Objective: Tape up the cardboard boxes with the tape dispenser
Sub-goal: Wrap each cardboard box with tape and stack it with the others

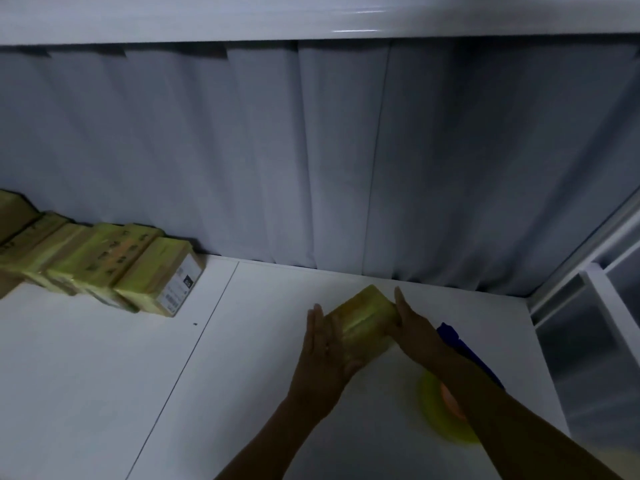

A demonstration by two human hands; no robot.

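Note:
A small cardboard box (363,322) wrapped in yellowish tape lies on the white table (242,358), right of centre. My left hand (325,344) presses flat against its left side with straight fingers. My right hand (412,323) presses flat against its right side. The tape dispenser (460,351), blue with a yellow tape roll (440,417), lies on the table behind my right forearm and is partly hidden by it.
A row of several taped cardboard boxes (104,265) runs along the back left of the table by the grey curtain (311,150). A white metal frame (602,292) stands past the table's right edge. A seam (194,344) crosses the tabletop.

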